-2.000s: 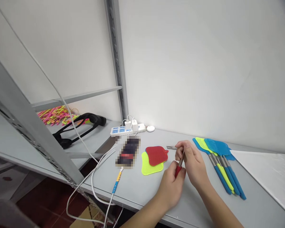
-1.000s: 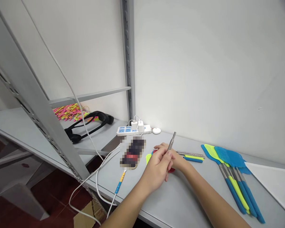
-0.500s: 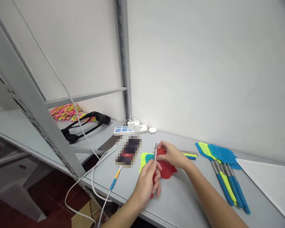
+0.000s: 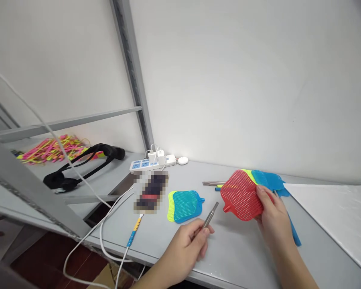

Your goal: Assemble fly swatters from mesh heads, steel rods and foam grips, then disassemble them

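Note:
My left hand (image 4: 192, 243) is closed around a fly swatter handle, whose metal rod (image 4: 211, 214) sticks out up and to the right. The grip end is hidden in the palm. A red perforated fly swatter head (image 4: 242, 196) is held by its edge in my right hand (image 4: 275, 214), its short socket pointing left toward the rod's tip. A gap separates rod and socket. On the shelf just beyond my left hand lie a blue swatter head (image 4: 188, 205) and, partly under it, a yellow-green one (image 4: 171, 206).
Behind the red head lie metal-rod handles (image 4: 213, 183) and assembled swatters with blue heads (image 4: 267, 180), partly covered. A blurred phone-like object (image 4: 152, 192), cable (image 4: 134, 232) and power strip (image 4: 153, 162) are left. A white sheet (image 4: 327, 212) lies right. A grey post (image 4: 132, 68) stands behind.
My right hand has moved right, lifting the red head off the shelf and turning its socket left. The rod in my left hand now leans right. The view has shifted right.

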{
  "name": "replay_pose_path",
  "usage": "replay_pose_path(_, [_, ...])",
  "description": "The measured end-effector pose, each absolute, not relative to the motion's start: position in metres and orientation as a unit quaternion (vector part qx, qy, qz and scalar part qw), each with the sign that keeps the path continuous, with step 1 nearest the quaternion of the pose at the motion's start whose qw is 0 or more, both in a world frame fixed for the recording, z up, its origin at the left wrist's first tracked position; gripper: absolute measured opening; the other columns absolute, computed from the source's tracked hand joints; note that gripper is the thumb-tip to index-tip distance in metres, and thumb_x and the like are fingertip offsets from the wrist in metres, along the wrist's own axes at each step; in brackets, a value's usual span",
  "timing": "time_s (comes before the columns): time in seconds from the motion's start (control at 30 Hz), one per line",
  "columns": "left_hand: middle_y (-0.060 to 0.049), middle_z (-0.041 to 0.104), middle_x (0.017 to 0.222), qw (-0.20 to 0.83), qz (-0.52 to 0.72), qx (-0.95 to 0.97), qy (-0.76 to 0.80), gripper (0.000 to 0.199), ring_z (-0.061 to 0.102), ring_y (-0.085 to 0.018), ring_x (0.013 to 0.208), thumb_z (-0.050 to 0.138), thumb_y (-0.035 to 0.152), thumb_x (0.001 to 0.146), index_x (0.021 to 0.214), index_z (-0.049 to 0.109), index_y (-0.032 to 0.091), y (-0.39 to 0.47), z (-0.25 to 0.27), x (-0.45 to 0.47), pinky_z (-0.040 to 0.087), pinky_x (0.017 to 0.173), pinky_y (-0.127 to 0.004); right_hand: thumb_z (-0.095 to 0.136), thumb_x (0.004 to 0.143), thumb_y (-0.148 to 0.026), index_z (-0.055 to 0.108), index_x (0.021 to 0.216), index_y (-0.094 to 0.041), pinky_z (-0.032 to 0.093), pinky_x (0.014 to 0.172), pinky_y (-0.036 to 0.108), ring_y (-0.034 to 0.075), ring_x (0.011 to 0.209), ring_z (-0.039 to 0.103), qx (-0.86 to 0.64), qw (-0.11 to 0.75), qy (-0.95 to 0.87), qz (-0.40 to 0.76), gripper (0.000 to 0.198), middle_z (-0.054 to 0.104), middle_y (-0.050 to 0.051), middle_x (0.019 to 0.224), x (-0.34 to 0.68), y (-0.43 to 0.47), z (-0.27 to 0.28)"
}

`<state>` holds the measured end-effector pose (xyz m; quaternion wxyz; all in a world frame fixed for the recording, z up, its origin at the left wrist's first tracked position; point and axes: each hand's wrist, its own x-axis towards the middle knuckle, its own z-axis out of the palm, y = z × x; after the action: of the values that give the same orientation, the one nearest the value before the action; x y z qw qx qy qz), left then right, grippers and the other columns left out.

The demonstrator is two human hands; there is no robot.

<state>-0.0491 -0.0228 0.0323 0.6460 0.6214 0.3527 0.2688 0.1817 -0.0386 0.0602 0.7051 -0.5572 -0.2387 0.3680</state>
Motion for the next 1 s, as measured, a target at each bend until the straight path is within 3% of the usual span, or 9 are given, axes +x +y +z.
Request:
replay_pose_path(0.13, [0.005, 0.046, 0.058, 0.601, 0.251, 0.677, 0.344, 0.040, 0.038, -0.010, 0.052, 0.045, 0.050, 0.095, 0.109, 0.063, 0.017, -0.025, 0.035, -0.050, 0.030, 0.051, -0.021, 0.071, 0.075, -0.053, 0.067, 0.099, -0.025, 0.033, 0.042, 0.021, 0.011, 0.054, 0.046, -0.531, 0.746, -0.189, 0.354, 0.038, 0.060, -0.001, 0.077, 0.177, -0.045, 0.044])
replay_pose_path(0.23, [0.005, 0.045, 0.058, 0.581, 0.236, 0.702, 0.338, 0.043, 0.039, -0.011, 0.055, 0.044, 0.049, 0.096, 0.116, 0.063, 0.017, -0.023, 0.039, -0.050, 0.030, 0.053, -0.022, 0.073, 0.074, -0.052, 0.064, 0.088, -0.023, 0.024, 0.038, 0.021, 0.008, 0.044, 0.035, -0.512, 0.747, -0.194, 0.379, 0.033, 0.053, -0.005, 0.063, 0.178, -0.043, 0.042])
replay_pose_path(0.33, [0.003, 0.050, 0.063, 0.554, 0.207, 0.740, 0.321, 0.042, 0.045, -0.013, 0.060, 0.042, 0.046, 0.097, 0.123, 0.063, 0.019, -0.021, 0.045, -0.053, 0.035, 0.058, -0.022, 0.074, 0.073, -0.050, 0.060, 0.077, -0.022, 0.019, 0.036, 0.021, 0.007, 0.040, 0.028, -0.502, 0.745, -0.180, 0.400, 0.032, 0.044, -0.007, 0.054, 0.183, -0.052, 0.041])
replay_pose_path(0.4, [0.002, 0.057, 0.070, 0.533, 0.173, 0.767, 0.312, 0.043, 0.051, -0.014, 0.068, 0.042, 0.044, 0.098, 0.134, 0.056, 0.025, -0.019, 0.049, -0.057, 0.040, 0.066, -0.023, 0.073, 0.075, -0.050, 0.060, 0.080, -0.021, 0.022, 0.036, 0.021, 0.007, 0.041, 0.032, -0.501, 0.759, -0.156, 0.385, 0.032, 0.045, -0.007, 0.056, 0.186, -0.065, 0.039])
replay_pose_path(0.53, [-0.002, 0.069, 0.109, 0.513, 0.143, 0.789, 0.307, 0.047, 0.060, -0.021, 0.098, 0.046, 0.045, 0.096, 0.142, 0.046, 0.036, -0.014, 0.047, -0.065, 0.045, 0.090, -0.031, 0.070, 0.079, -0.050, 0.063, 0.087, -0.021, 0.038, 0.043, 0.021, 0.010, 0.054, 0.050, -0.512, 0.775, -0.141, 0.344, 0.031, 0.059, -0.003, 0.074, 0.189, -0.089, 0.035])
replay_pose_path(0.6, [-0.001, 0.061, 0.134, 0.514, 0.144, 0.791, 0.298, 0.045, 0.054, -0.024, 0.119, 0.049, 0.044, 0.095, 0.140, 0.049, 0.038, -0.013, 0.045, -0.066, 0.039, 0.104, -0.036, 0.069, 0.080, -0.050, 0.061, 0.085, -0.021, 0.035, 0.041, 0.021, 0.010, 0.052, 0.048, -0.517, 0.780, -0.137, 0.326, 0.030, 0.060, -0.003, 0.074, 0.190, -0.093, 0.035])
replay_pose_path(0.67, [0.000, 0.053, 0.143, 0.516, 0.142, 0.791, 0.297, 0.044, 0.048, -0.025, 0.129, 0.050, 0.044, 0.094, 0.138, 0.050, 0.038, -0.012, 0.043, -0.066, 0.033, 0.111, -0.040, 0.068, 0.080, -0.049, 0.060, 0.083, -0.021, 0.029, 0.037, 0.021, 0.008, 0.046, 0.042, -0.521, 0.781, -0.134, 0.318, 0.030, 0.059, -0.004, 0.071, 0.191, -0.092, 0.035])
replay_pose_path(0.73, [-0.001, 0.053, 0.143, 0.515, 0.142, 0.790, 0.302, 0.045, 0.049, -0.026, 0.130, 0.050, 0.044, 0.094, 0.138, 0.051, 0.037, -0.013, 0.043, -0.066, 0.033, 0.112, -0.043, 0.067, 0.081, -0.050, 0.059, 0.082, -0.021, 0.028, 0.038, 0.022, 0.008, 0.045, 0.039, -0.525, 0.777, -0.141, 0.318, 0.030, 0.058, -0.004, 0.070, 0.191, -0.090, 0.035])
replay_pose_path(1.0, [-0.003, 0.062, 0.133, 0.485, 0.163, 0.808, 0.293, 0.043, 0.054, -0.026, 0.124, 0.049, 0.038, 0.095, 0.139, 0.050, 0.037, -0.020, 0.042, -0.059, 0.041, 0.107, -0.042, 0.063, 0.086, -0.048, 0.060, 0.084, -0.023, 0.041, 0.055, 0.022, 0.012, 0.064, 0.049, -0.521, 0.764, -0.229, 0.304, 0.025, 0.055, -0.003, 0.076, 0.179, -0.097, 0.027])
